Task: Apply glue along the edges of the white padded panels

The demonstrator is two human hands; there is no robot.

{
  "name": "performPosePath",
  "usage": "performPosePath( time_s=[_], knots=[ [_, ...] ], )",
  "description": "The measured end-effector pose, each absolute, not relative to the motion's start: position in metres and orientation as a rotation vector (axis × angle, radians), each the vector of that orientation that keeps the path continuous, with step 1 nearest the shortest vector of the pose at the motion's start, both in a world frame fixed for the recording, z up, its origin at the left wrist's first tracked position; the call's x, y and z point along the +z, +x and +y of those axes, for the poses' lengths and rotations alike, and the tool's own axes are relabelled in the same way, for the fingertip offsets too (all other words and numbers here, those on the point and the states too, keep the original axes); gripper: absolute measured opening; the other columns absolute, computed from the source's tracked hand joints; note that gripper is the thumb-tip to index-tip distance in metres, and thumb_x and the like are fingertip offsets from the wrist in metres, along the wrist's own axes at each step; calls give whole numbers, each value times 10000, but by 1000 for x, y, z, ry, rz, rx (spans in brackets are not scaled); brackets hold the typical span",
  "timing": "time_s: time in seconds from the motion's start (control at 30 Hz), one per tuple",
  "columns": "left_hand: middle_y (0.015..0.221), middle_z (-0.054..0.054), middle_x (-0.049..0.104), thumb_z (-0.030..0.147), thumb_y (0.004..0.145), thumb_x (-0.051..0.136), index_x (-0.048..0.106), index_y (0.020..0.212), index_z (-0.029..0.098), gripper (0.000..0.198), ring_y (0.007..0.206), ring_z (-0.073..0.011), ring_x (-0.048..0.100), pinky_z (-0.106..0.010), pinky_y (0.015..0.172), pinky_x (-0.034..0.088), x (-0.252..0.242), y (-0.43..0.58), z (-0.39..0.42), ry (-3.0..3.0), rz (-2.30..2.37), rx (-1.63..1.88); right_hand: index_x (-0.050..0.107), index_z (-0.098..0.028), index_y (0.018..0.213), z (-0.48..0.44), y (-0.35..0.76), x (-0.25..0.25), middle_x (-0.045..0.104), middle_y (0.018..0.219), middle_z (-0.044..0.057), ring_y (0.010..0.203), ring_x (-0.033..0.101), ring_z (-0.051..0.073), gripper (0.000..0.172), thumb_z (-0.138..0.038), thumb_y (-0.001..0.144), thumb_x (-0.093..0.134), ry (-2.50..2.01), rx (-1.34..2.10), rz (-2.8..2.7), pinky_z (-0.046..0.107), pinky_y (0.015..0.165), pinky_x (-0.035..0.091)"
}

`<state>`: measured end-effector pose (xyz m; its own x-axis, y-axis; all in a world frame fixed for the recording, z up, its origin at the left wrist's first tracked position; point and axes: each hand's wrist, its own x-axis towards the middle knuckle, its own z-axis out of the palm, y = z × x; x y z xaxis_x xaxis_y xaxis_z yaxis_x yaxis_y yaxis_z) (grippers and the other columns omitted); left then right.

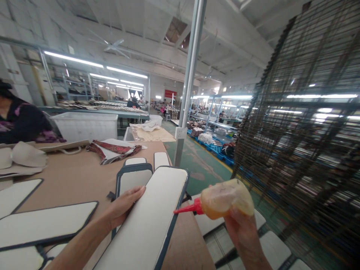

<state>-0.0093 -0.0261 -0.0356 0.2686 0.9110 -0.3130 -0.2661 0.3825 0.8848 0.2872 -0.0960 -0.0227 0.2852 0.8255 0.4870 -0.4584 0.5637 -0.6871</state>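
My left hand is closed on the left edge of a long cream panel with rounded corners and a dark blue border, thumb lying on its face. The panel is tilted up above the table. In my right hand is a translucent squeeze bottle with amber liquid inside. Its red nozzle points left, with the tip at the panel's right edge; whether it touches I cannot tell. Behind the panel lies a similar dark-edged piece.
More edged panels lie at left on the brown table, near patterned pieces. A person sits beyond, near a white bin. A metal pole rises past the table. A tall wire rack stands at right.
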Motion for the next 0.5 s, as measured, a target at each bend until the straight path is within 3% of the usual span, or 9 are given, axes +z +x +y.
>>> performPosePath(
  time_s=[0.23,0.5],
  knots=[
    [674,-46,724,427,574,843,606,820,164,431,565,-182,652,-267,530,533,-31,-12,-20,839,977,936,734,-262,988,-103,278,-11,747,944,100,864,706,341,327,-314,676,816,-441,911,-947,545,899,518],
    [650,-49,707,263,824,643,613,838,146,121,530,-168,643,-263,509,534,-22,-6,-16,860,1003,969,736,-274,971,-109,278,-6,747,935,96,878,702,351,337,-326,651,830,-446,961,-948,572,930,487]
  ],
)
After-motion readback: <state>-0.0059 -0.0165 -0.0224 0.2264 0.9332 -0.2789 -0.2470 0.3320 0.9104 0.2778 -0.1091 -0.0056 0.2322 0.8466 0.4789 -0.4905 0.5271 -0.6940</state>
